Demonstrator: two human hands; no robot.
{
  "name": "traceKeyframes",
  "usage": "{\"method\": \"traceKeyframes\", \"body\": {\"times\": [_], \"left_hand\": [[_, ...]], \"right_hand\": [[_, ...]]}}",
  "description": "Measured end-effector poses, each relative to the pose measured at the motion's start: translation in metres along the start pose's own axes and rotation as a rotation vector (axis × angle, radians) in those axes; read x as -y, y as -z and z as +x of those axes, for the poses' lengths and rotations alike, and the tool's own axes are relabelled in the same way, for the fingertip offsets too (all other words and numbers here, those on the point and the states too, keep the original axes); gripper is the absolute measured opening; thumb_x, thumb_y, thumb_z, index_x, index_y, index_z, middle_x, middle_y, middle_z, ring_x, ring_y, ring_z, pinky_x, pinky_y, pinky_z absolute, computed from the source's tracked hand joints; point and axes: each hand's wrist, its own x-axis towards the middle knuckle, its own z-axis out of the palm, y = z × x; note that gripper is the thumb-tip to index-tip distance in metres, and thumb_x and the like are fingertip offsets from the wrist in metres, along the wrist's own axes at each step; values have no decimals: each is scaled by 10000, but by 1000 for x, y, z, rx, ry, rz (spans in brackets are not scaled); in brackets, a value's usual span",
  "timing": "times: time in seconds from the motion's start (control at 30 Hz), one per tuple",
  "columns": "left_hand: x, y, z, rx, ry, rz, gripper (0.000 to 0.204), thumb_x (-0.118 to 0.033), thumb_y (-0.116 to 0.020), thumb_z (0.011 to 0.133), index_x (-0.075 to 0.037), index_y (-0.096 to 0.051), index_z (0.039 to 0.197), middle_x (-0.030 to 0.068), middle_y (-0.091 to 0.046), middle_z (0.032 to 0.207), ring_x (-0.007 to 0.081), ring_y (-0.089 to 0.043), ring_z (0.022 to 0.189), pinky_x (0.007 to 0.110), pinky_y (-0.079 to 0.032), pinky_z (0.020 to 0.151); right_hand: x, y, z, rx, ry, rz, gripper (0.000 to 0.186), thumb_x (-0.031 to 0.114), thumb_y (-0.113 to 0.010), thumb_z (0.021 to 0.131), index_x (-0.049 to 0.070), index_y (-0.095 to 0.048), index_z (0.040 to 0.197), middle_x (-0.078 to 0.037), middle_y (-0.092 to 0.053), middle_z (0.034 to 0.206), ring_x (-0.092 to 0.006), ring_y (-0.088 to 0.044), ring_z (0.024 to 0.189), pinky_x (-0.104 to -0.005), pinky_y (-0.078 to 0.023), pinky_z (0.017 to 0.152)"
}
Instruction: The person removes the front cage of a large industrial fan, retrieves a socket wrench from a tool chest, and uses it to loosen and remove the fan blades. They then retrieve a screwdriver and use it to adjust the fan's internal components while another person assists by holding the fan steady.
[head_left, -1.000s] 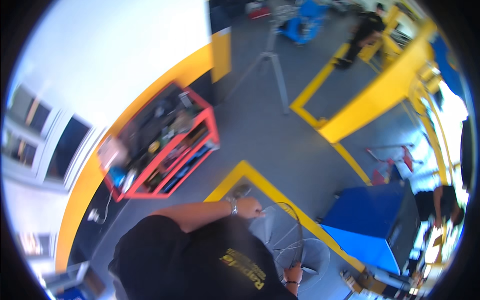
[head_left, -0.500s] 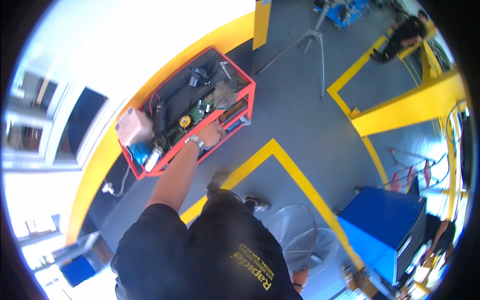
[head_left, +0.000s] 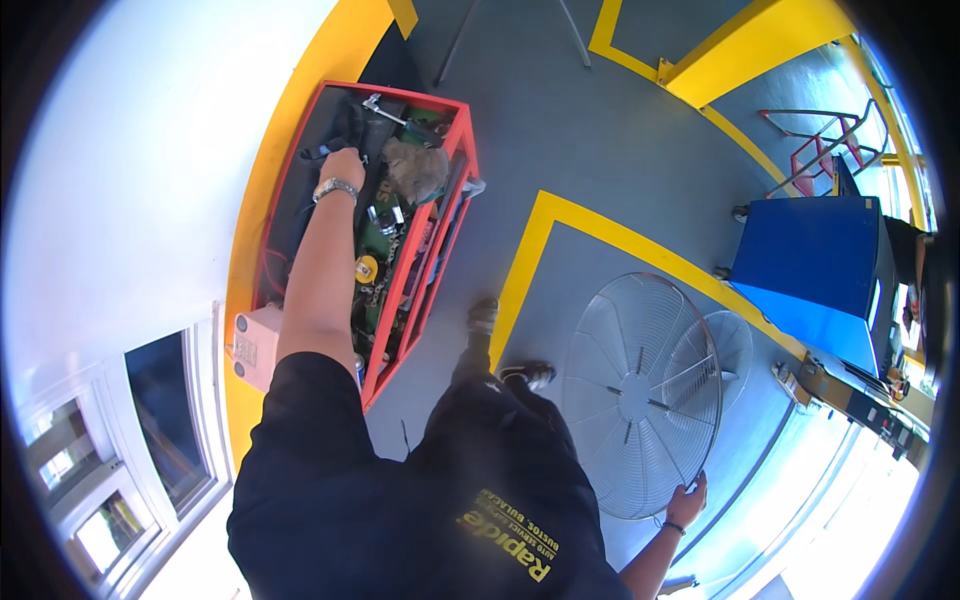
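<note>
My left hand (head_left: 342, 168) reaches over the top tray of a red tool cart (head_left: 466, 125). Its fingers are closed beside a dark object (head_left: 318, 153); what they grip is partly hidden. Close by lie a silver ratchet wrench (head_left: 384, 110) and a crumpled grey-brown rag (head_left: 414, 170). On my right, a large round wire fan guard (head_left: 640, 345) stands at a tilt, and my right hand (head_left: 686, 502) grips its lower rim. Behind that guard, a second round fan part (head_left: 735, 350) is partly covered.
Small metal parts and a yellow round piece (head_left: 366, 269) sit in the cart, with a pinkish box (head_left: 258, 345) at its near end. A blue cabinet (head_left: 810, 250) stands right. Tripod legs (head_left: 575, 35) and a yellow post base (head_left: 690, 85) are ahead.
My left hand has moved from the cart's side edge to the inside of its top tray. The fan guard now shows larger and more fully beside me, and my view has turned.
</note>
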Motion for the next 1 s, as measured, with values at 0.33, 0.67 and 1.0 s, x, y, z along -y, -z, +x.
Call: {"method": "traceKeyframes", "body": {"times": [0.33,0.67,1.0], "left_hand": [[-80,-3,-44,152,-238,-265,441,-409,-646,838,-27,-648,1060,231,-586,1200,395,-572,1120,486,-477,934],[-83,-12,-38,-293,-117,145,279,-190,-531,836,16,-660,974,258,-667,946,436,-637,904,518,-499,808],[-353,-40,-213,-371,-216,146,320,-209,-549,879,57,-644,1027,235,-661,947,389,-622,947,471,-496,830]], "right_hand": [[-28,-10,-46,-198,-63,-71,265,112,-595,743,15,-639,986,-186,-635,1014,-378,-618,946,-467,-489,831],[-124,-28,-49,-490,-283,11,271,136,-652,774,71,-646,1037,-116,-675,980,-341,-652,884,-420,-526,768],[-342,-26,66,-338,-491,38,243,168,-640,792,99,-643,1025,-117,-682,1051,-339,-664,881,-430,-535,740]]}}
